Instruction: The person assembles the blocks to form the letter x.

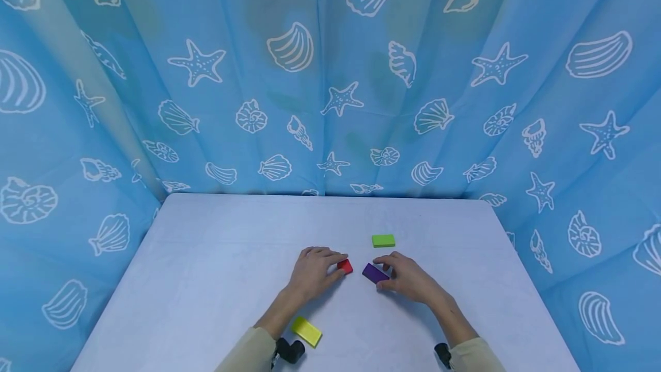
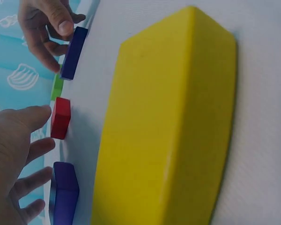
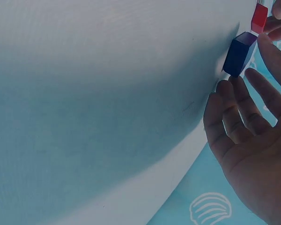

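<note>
My left hand [image 1: 311, 273] has its thumb and a finger at either side of a small red block [image 1: 345, 267], pinching its near end. Close to that hand's other fingers stands a second purple block [image 2: 65, 194], which the hand hides in the head view. With thumb and fingertips my right hand [image 1: 408, 277] holds a purple block [image 1: 374, 273]; its end points toward the red one, a small gap apart. In the right wrist view the held purple block [image 3: 240, 54] looks dark blue.
A yellow block [image 1: 307, 331] lies by my left wrist, filling much of the left wrist view. Beyond my hands is a light green block [image 1: 383, 240]. The white table [image 1: 222, 257] ends at a blue shell-patterned curtain [image 1: 232, 45].
</note>
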A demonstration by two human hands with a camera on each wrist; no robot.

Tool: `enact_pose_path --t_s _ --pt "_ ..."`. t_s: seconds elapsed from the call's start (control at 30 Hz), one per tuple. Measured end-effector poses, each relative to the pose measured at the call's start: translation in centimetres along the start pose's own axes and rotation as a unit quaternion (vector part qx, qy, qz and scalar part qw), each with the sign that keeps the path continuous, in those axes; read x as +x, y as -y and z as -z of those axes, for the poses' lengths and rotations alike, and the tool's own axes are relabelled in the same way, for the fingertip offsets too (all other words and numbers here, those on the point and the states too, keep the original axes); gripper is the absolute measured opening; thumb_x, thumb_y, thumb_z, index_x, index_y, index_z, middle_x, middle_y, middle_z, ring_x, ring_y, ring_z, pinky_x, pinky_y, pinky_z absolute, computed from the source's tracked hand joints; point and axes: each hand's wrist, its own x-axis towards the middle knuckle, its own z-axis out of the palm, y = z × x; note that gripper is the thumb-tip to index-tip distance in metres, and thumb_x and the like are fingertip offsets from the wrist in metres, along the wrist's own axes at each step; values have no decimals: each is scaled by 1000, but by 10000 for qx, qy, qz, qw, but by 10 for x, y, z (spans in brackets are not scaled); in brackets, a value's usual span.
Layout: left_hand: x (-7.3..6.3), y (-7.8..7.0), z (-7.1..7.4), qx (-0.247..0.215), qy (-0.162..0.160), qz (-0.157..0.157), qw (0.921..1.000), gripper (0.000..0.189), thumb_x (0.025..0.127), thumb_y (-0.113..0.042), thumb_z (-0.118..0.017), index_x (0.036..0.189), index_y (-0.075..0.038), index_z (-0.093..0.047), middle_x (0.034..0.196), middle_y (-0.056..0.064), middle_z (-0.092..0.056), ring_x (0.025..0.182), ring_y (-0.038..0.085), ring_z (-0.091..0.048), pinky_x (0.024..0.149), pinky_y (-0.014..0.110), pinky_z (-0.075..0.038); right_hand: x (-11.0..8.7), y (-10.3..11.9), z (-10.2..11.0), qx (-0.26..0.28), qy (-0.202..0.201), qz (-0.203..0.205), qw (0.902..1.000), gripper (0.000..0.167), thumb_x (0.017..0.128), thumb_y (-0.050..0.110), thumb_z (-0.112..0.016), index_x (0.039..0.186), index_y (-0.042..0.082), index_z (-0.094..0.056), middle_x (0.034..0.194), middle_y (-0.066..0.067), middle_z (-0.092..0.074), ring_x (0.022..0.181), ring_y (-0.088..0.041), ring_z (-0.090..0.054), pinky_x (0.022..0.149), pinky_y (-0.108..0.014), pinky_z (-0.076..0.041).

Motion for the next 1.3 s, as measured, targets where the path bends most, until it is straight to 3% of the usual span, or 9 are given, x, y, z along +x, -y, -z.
enact_pose_path --t_s 0.63,1.3 --pt "4 -5 -2 -66 -92 145 9998 33 90 -41 -75 122 -32 -74 116 -9 -74 119 18 -61 107 50 -43 0 5 -1 20 76 -52 10000 49 81 21 -85 126 19 -67 101 4 -63 95 -15 -58 89 -43 -55" --pt "3 -6 -3 -194 -59 245 9995 34 90 -40 -76 123 -32 -73 116 -10 -74 120 19 -60 106 51 -43 1 4 -1 92 145 -64 9998 48 82 20 -84 127 19 -66 100 4 -62 95 -15 -57 89 -42 -53"
